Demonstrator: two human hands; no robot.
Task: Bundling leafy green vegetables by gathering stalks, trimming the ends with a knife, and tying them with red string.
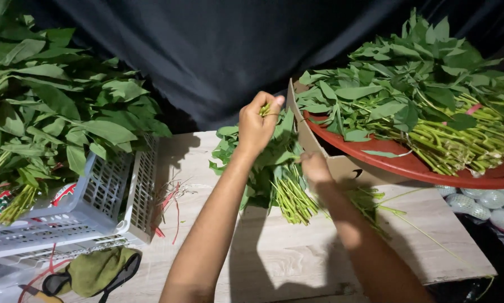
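Left hand: the left hand [256, 126] is raised above a wooden table [297, 258], fingers clenched on the cut ends of a few green stems [265, 109], which poke out near the thumb.
Right hand: the right hand [315, 166] is blurred beside a cardboard box [341, 168]; it seems to touch the leafy bunch below, but whether its fingers grip anything cannot be told.
Bunch in hand: a loose bunch of leafy greens [274, 174] lies on the table between the two forearms, leaves toward the dark cloth [207, 45], pale stem ends [294, 202] fanned toward the person.
Handling: the greens look light and limp; leaves would likely bruise or tear, while the stems seem firmer. The stem ends, gathered together, look like the safest place to take hold.
Left side: a white plastic crate [111, 202] heaped with more greens [49, 106] stands at the table's left, its corner near the left forearm. Red ties [170, 205] lie just beside it, and a green cloth [97, 270] sits below.
Right side: a red round tray [420, 167] piled with cut greens [426, 90] rests on the box, overhanging the table. Pale round objects [487, 203] lie under its rim.
Open room: bare wood shows in front of the bunch, toward the near edge; crate and box hem in the sides.
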